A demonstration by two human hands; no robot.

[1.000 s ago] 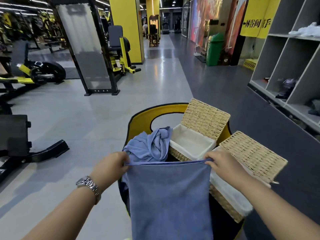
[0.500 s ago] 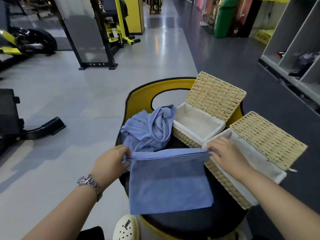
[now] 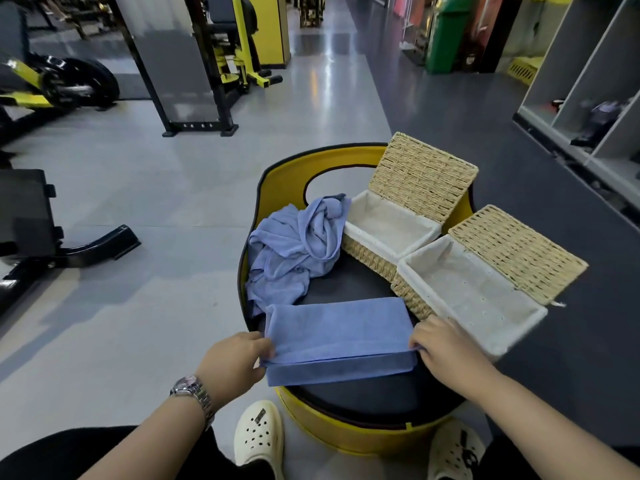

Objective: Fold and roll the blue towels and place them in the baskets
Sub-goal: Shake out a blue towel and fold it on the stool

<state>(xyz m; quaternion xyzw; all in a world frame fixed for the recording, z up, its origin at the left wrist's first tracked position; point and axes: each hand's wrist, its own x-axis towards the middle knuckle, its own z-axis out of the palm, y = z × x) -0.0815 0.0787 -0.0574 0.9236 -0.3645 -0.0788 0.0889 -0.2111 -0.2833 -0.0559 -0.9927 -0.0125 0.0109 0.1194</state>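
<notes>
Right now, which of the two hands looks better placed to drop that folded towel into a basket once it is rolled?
Probably the right hand. It pinches the folded towel at the end beside the near basket, which stands open and empty. The left hand holds the far end, away from both baskets.

Folded blue towel (image 3: 337,336) now flat on the black seat (image 3: 374,398), no longer hanging stretched in the air as a second ago. Top edge brought down toward the near edge, doubling the cloth into a shorter band. Left hand (image 3: 235,362) and right hand (image 3: 445,348) lowered from seat-back height to the seat's front, pinching what appear to be the corners of the upper layer.
</notes>
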